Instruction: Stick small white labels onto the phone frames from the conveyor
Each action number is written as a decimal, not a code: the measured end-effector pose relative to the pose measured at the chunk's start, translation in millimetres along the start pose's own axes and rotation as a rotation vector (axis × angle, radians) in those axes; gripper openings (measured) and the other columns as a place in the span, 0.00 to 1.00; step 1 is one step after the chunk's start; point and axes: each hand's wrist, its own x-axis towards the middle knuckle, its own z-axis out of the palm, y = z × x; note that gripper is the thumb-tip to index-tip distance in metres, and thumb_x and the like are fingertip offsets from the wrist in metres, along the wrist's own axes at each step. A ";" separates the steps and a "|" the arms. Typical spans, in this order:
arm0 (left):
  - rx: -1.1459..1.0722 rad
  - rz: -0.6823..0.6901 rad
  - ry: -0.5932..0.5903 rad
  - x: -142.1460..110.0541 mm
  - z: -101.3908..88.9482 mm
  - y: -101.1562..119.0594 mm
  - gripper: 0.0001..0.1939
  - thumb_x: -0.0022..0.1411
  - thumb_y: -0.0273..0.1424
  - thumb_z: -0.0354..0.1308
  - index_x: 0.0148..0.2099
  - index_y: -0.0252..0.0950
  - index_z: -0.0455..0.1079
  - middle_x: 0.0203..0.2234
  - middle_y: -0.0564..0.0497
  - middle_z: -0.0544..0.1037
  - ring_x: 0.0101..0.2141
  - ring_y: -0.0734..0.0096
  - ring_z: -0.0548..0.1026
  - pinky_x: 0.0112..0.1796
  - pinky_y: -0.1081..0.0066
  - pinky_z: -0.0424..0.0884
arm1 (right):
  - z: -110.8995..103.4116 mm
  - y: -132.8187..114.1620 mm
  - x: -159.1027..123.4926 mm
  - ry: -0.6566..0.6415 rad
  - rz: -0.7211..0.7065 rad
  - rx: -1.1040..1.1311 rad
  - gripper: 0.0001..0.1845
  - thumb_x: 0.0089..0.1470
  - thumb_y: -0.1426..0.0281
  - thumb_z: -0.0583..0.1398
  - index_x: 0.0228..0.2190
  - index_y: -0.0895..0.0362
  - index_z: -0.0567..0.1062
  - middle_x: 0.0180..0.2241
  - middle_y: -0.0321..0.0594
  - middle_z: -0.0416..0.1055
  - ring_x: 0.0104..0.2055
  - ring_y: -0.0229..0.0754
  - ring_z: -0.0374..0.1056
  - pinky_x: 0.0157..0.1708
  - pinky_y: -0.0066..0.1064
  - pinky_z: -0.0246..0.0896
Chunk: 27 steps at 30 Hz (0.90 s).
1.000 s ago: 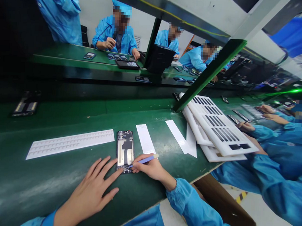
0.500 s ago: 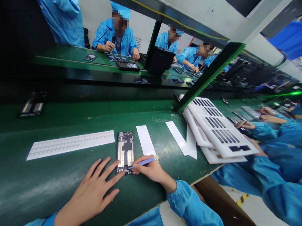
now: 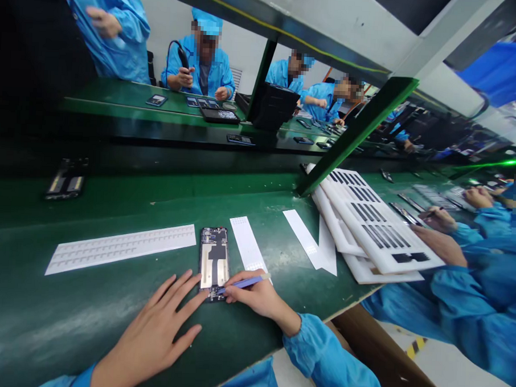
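Note:
An opened phone frame [image 3: 214, 262] lies flat on the green bench near the front edge. My left hand [image 3: 158, 329] rests flat on the bench with fingers spread, its fingertips touching the phone's lower left corner. My right hand [image 3: 257, 298] is closed in a pinch round a thin blue stick tool [image 3: 244, 283], whose tip touches the bottom end of the phone.
A long white strip [image 3: 121, 247] lies left of the phone, a shorter one [image 3: 247, 249] right of it, two more crossed [image 3: 313, 241] beyond. Stacked white trays [image 3: 370, 224] sit at right by a green post [image 3: 354, 135]. A co-worker's sleeve [image 3: 476, 294] is at right; several people work opposite.
My right hand and the tool tip have shifted slightly at the phone's bottom end. Another phone on the belt at far left has drifted right. The people opposite have moved their arms.

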 end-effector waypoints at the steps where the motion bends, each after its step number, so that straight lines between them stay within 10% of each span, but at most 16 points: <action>1: 0.004 0.016 -0.007 0.2 0.2 -0.3 0.30 0.67 0.42 0.52 0.68 0.44 0.54 0.67 0.51 0.54 0.64 0.58 0.55 0.60 0.56 0.59 | 0.2 0.0 -0.2 -0.002 -0.004 -0.001 0.15 0.51 0.60 0.69 0.33 0.60 0.81 0.25 0.42 0.77 0.26 0.41 0.74 0.29 0.26 0.71; 21: -0.028 0.007 -0.040 1.2 -0.2 0.2 0.28 0.67 0.41 0.52 0.67 0.48 0.56 0.66 0.51 0.56 0.63 0.55 0.56 0.59 0.54 0.61 | -1.2 -8.3 -0.7 -0.088 -0.070 -0.158 0.13 0.56 0.61 0.66 0.34 0.58 0.82 0.26 0.41 0.77 0.26 0.42 0.73 0.28 0.27 0.70; 27: -0.101 -0.099 -0.006 1.1 -4.6 3.6 0.29 0.66 0.39 0.53 0.68 0.42 0.55 0.67 0.46 0.51 0.64 0.52 0.54 0.59 0.52 0.63 | -0.6 1.1 -1.1 0.091 -0.040 0.024 0.17 0.53 0.57 0.67 0.33 0.60 0.79 0.25 0.42 0.77 0.23 0.41 0.73 0.26 0.28 0.70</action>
